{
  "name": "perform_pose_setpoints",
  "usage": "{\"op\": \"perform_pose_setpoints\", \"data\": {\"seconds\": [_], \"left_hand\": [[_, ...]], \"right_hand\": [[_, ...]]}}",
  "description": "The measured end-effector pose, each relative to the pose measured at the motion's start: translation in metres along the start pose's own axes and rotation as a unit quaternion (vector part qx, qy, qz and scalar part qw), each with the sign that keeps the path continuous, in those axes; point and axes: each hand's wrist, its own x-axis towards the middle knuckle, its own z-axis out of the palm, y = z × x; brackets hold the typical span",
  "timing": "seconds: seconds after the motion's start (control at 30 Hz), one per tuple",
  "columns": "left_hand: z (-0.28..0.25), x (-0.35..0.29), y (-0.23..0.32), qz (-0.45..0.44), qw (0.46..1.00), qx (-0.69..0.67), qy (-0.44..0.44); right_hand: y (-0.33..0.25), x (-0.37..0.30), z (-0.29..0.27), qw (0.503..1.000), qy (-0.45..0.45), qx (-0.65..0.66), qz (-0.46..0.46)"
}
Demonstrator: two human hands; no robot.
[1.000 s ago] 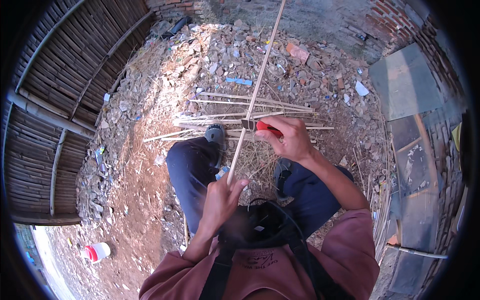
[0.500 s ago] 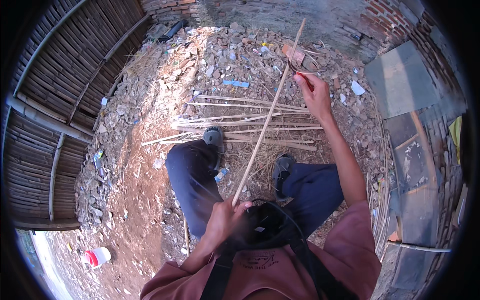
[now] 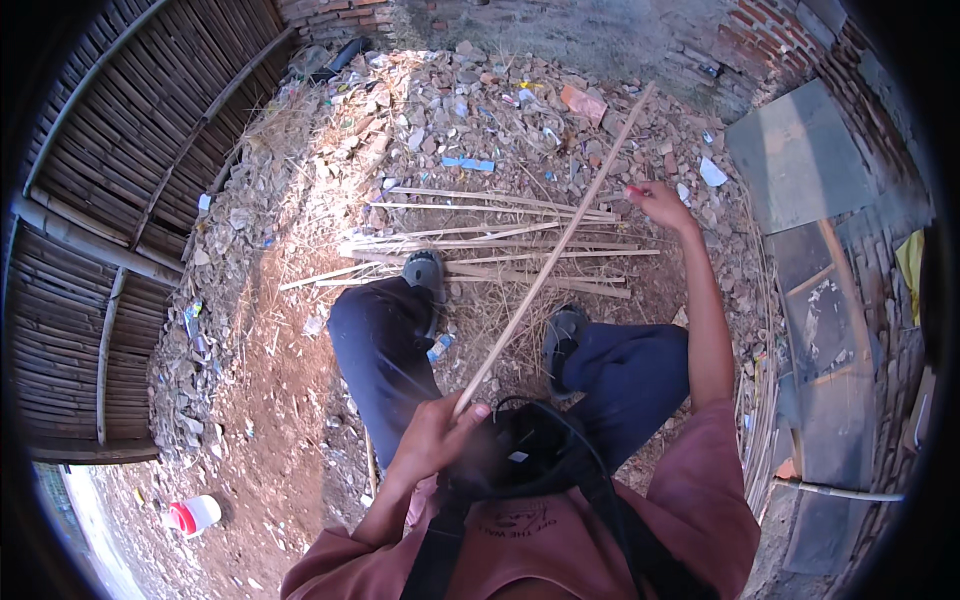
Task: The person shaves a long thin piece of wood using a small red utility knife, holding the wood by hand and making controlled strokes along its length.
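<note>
A long, pale bamboo strip [image 3: 555, 255] slants from my lap up to the far right. Its near end is in my left hand [image 3: 428, 438], fingers wrapped round it and thumb along the side. My right hand [image 3: 662, 206] is closed beside the strip's far part, a little apart from it. It grips a red-handled knife [image 3: 633, 191], of which only a bit of red shows; the blade cannot be made out. Beyond my feet, several split bamboo strips [image 3: 480, 243] lie crosswise on the ground.
Rubble and dry shavings cover the ground around my shoes [image 3: 424, 272]. A bamboo-slat wall [image 3: 110, 220] stands at left, a brick wall [image 3: 560, 45] at the far side. Grey panels [image 3: 800, 160] lean at right. A red-and-white container [image 3: 195, 515] lies at lower left.
My right hand has drawn back to the right and nearer, off the strip. The strip's far end has swung right and lower. The thin curl by the knife no longer shows.
</note>
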Motion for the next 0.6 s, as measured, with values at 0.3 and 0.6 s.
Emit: {"op": "perform_pose_setpoints", "data": {"seconds": [0.3,0.6], "left_hand": [[-0.002,0.042,0.009,0.039,0.981,-0.182,0.061],[-0.02,0.058,0.04,0.034,0.952,-0.302,0.021]], "right_hand": [[-0.055,-0.04,0.002,0.987,0.032,0.139,-0.071],[-0.157,-0.115,-0.012,0.866,-0.007,0.462,-0.191]]}}
